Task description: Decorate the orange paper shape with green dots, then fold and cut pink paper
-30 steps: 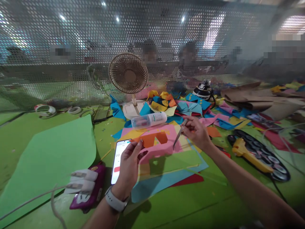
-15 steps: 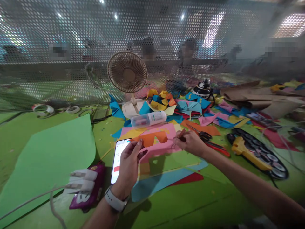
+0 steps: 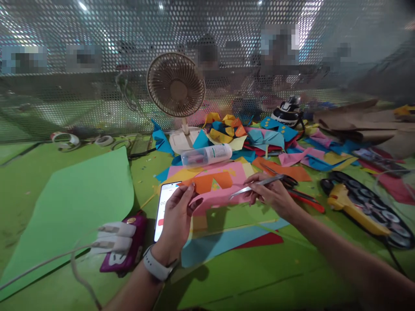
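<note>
Well in from the worktop's [image 3: 259, 280] back edge, the left hand [image 3: 177, 212] pinches an orange paper strip [image 3: 203, 183] pointing toward the right hand [image 3: 272, 196], closed around tweezers [image 3: 243, 190].

right hand [image 3: 271, 195]: lower over counter [image 3: 259, 283] than a second ago | tweezers [image 3: 271, 179]: steep then, now flatter | scissors [image 3: 289, 180]: uncovered, right of centre | fan [image 3: 179, 90]: higher in frame
</note>
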### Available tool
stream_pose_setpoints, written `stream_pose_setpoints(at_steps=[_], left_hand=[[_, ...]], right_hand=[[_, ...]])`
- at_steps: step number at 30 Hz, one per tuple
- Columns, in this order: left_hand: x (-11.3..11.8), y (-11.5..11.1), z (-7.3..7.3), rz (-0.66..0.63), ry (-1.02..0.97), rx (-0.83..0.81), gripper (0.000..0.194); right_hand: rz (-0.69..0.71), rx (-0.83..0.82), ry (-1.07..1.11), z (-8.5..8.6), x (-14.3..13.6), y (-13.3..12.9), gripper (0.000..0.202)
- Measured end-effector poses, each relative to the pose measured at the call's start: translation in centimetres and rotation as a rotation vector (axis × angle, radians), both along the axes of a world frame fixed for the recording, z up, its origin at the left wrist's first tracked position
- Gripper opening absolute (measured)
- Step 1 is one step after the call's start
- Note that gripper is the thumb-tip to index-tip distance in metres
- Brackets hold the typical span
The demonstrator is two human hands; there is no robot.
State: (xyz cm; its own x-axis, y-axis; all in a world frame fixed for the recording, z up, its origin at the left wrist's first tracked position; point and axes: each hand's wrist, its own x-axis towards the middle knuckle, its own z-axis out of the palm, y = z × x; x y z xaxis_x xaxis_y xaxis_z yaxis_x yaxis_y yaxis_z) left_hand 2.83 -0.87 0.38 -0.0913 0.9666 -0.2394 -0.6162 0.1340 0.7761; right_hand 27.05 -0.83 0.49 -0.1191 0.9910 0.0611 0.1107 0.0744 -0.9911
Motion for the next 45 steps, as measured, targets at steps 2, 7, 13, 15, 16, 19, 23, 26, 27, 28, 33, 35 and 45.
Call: stream_pose_setpoints(at_steps=[2,7,13,15,16,19,23,26,27,28,33,35,45], left_hand=[[0.0,0.0,0.1,0.0,-0.007,0.003,0.017],[0.1,-0.1,0.4,-0.015,-0.011,-0.006,0.018],[0.1,-0.2,0.5,-0.01,-0.006,-0.006,0.016],[0.1,-0.2,0.5,-0.008,-0.01,-0.005,0.017],[0.1,-0.2,0.5,-0.007,-0.013,-0.006,0.017],[0.1,-0.3,0.5,-0.002,-0.012,-0.007,0.019],[0.2,-0.2,0.6,0.008,0.012,-0.026,0.02],[0.3,-0.1,0.7,0.005,0.023,-0.037,0.02],[0.3,-0.1,0.7,0.005,0.024,-0.039,0.021],[0.3,-0.1,0.7,0.006,0.025,-0.04,0.021],[0.2,-0.1,0.7,0.009,0.033,-0.053,0.021],[0.2,-0.2,0.7,0.01,0.029,-0.056,0.021],[0.3,-0.1,0.6,-0.014,0.028,-0.044,0.02]], right_hand=[[0.028,-0.021,-0.003,0.2,-0.6,-0.4,0.024],[0.103,0.013,-0.079,0.1,-1.6,-1.5,0.02],[0.117,0.009,-0.141,0.1,-0.9,-1.5,0.019],[0.02,-0.009,-0.135,0.2,-0.3,-1.2,0.02],[-0.02,-0.025,-0.131,0.2,-0.1,-1.0,0.021],[-0.069,-0.066,-0.142,0.0,0.1,-0.5,0.025],[-0.066,-0.086,-0.127,-0.5,-0.3,-0.3,0.027],[-0.073,-0.081,-0.124,-0.9,-0.5,-0.2,0.027],[-0.073,-0.081,-0.122,-1.0,-0.5,-0.2,0.026],[-0.072,-0.082,-0.116,-1.1,-0.6,-0.2,0.026],[-0.05,-0.088,-0.063,-1.6,-0.5,0.0,0.03],[-0.04,-0.1,-0.052,-1.8,-0.5,0.1,0.03],[-0.052,-0.126,-0.017,-2.0,-0.8,0.1,0.033]])
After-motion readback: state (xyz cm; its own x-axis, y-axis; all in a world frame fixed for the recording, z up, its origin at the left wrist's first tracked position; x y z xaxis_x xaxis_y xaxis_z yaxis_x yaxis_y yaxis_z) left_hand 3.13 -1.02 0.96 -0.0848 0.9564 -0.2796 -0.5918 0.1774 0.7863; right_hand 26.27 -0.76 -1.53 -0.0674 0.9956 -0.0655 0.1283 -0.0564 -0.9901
